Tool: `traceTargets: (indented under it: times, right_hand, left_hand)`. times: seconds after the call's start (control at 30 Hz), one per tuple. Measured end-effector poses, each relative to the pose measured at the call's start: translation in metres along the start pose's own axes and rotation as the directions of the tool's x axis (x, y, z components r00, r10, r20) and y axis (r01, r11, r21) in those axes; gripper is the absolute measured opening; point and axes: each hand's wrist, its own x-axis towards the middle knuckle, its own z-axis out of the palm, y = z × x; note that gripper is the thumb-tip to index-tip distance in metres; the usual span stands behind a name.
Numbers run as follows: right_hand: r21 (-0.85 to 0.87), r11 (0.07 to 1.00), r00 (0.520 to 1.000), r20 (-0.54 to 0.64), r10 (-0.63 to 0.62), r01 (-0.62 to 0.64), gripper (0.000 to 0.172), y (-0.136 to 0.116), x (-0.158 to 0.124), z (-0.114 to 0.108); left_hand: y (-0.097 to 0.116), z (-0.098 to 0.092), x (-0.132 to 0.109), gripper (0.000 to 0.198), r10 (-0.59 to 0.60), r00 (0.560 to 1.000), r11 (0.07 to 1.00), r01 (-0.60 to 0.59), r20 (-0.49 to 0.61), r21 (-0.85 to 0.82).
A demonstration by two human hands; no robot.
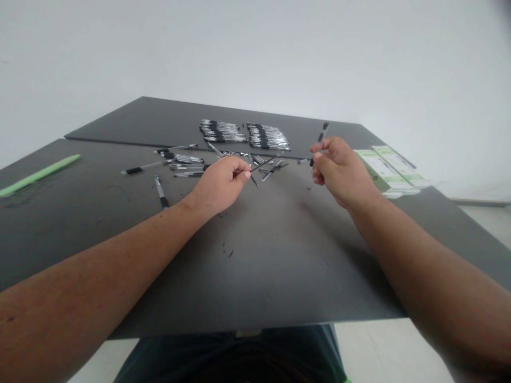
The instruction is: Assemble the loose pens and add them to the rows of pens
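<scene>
My left hand (221, 183) is closed in a pinch on a thin dark pen refill (266, 163) that points up and to the right over the table. My right hand (339, 167) is closed around a black pen barrel (322, 134), held nearly upright, its top sticking out above my fingers. The two hands are apart, roughly level with each other. Just beyond them lies a loose scatter of pens and pen parts (187, 162) on the dark grey table (255, 255).
Two neat rows of pens (243, 133) lie farther back. A light green strip (40, 173) rests at the left edge. White and green paper boxes (389, 170) sit at the right. A white wall stands behind the table.
</scene>
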Motion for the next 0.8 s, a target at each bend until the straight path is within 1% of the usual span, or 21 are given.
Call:
traceTargets:
  times: [0.07,0.13,0.23,0.3,0.4,0.47,0.6,0.7,0.8]
  right_hand:
    - [0.173,0.984,0.999,0.005,0.052,-0.052,0.025,-0.008,-0.004,0.005]
    - [0.297,0.953,0.996,0.076,0.039,-0.060,0.022,-0.015,-0.008,0.010]
    - [0.372,0.926,0.982,0.190,-0.010,-0.063,0.018,-0.021,-0.014,0.016]
    - [0.354,0.934,0.964,0.262,-0.044,-0.053,0.018,-0.024,-0.018,0.019]
    - [0.278,0.960,0.932,0.356,-0.062,-0.043,0.017,-0.028,-0.023,0.022]
    - [0.232,0.972,0.922,0.384,-0.053,-0.041,0.018,-0.029,-0.025,0.023]
    - [0.175,0.984,0.898,0.435,-0.064,-0.015,0.027,-0.029,-0.026,0.024]
    - [0.162,0.987,0.882,0.463,-0.082,0.006,0.028,-0.029,-0.027,0.024]
    - [0.146,0.989,0.874,0.480,-0.073,0.002,0.028,-0.031,-0.027,0.024]
  left_hand:
    - [0.000,0.003,0.000,0.008,-0.101,0.995,0.985,0.103,0.020,-0.141]
    - [0.002,0.007,-0.002,0.009,-0.173,0.983,0.924,0.185,0.066,-0.336]
    - [0.007,0.014,-0.005,0.013,-0.213,0.969,0.773,0.244,0.122,-0.586]
    - [0.012,0.015,-0.006,0.016,-0.232,0.963,0.694,0.263,0.138,-0.670]
    - [0.018,0.015,-0.008,0.022,-0.256,0.955,0.617,0.282,0.151,-0.735]
    - [0.020,0.013,-0.007,0.027,-0.267,0.951,0.575,0.285,0.153,-0.767]
    - [0.022,0.011,-0.007,0.035,-0.288,0.946,0.511,0.283,0.149,-0.811]
    - [0.023,0.010,-0.006,0.028,-0.314,0.936,0.489,0.303,0.159,-0.818]
    - [0.024,0.009,-0.005,0.022,-0.341,0.925,0.480,0.323,0.166,-0.815]
